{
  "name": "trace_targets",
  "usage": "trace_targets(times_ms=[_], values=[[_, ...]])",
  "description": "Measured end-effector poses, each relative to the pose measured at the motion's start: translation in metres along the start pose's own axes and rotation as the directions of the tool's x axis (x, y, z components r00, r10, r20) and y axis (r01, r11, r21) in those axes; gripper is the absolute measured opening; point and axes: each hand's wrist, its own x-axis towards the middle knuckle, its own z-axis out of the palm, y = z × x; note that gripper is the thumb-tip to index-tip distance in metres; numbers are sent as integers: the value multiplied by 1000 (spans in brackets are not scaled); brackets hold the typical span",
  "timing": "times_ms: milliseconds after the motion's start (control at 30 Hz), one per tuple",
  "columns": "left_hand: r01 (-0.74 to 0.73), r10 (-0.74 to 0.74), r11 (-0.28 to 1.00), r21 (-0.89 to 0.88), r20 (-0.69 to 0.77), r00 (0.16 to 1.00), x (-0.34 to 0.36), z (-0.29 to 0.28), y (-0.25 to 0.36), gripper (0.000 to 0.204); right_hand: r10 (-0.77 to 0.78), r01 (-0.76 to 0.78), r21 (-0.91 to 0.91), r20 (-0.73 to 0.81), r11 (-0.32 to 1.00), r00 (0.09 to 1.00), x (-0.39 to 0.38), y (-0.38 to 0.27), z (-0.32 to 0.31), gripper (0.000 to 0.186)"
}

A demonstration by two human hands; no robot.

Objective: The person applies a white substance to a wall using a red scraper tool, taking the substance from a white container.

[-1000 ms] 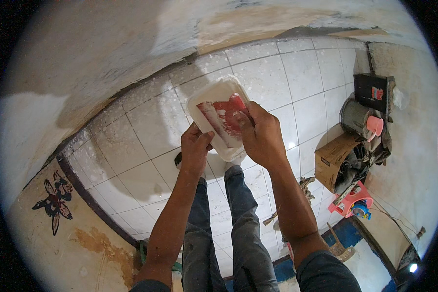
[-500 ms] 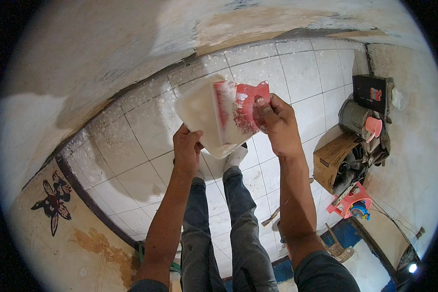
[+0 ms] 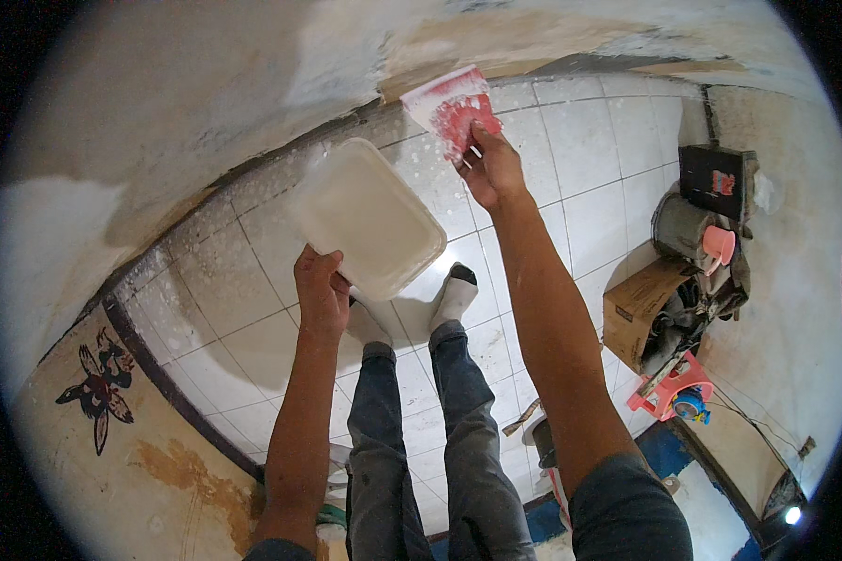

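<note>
My left hand [image 3: 323,292] grips the near-left edge of a shallow, off-white plastic tray [image 3: 370,220], thumb on top, holding it over the floor. The tray's inside looks pale; how much filler it holds I cannot tell. Farther off and to the right, my right hand [image 3: 492,168] is closed around a red putty scraper [image 3: 463,114] smeared with white paste. The scraper's broad edge points up and left toward the wall [image 3: 337,56], apart from the tray. Whether that edge touches the wall is unclear.
White floor tiles [image 3: 571,150] spotted with white drips run along the wall's foot. At the right stand a black box [image 3: 718,182], a bucket with a pink dipper [image 3: 718,244], a cardboard box [image 3: 638,313] and a pink stool [image 3: 672,391]. A flower motif [image 3: 100,388] marks the left wall.
The scraper has left the tray, carried by my right hand up and leftward to the wall. My left hand and the tray have shifted slightly left.
</note>
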Motion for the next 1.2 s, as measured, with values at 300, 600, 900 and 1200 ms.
trace_targets(times_ms=[300, 600, 900, 1200], values=[[-10, 11, 1000, 17, -21, 1000, -14, -20, -5, 48, -48, 51, 24, -121, 998, 991, 64, 18, 38, 13], [-19, 15, 999, -30, -142, 990, -34, -30, -2, 29, -206, 193, -160, -68, 968, 976, -7, -12, 44, 14], [-19, 14, 999, -50, -93, 996, -26, -34, -13, 26, -63, 68, -148, 42, 987, 997, 91, 29, -9, 24], [28, -34, 998, -60, -112, 993, -38, -32, -6, 28, -246, 251, -109, 56, 962, 968, 26, -21, 85, 6]])
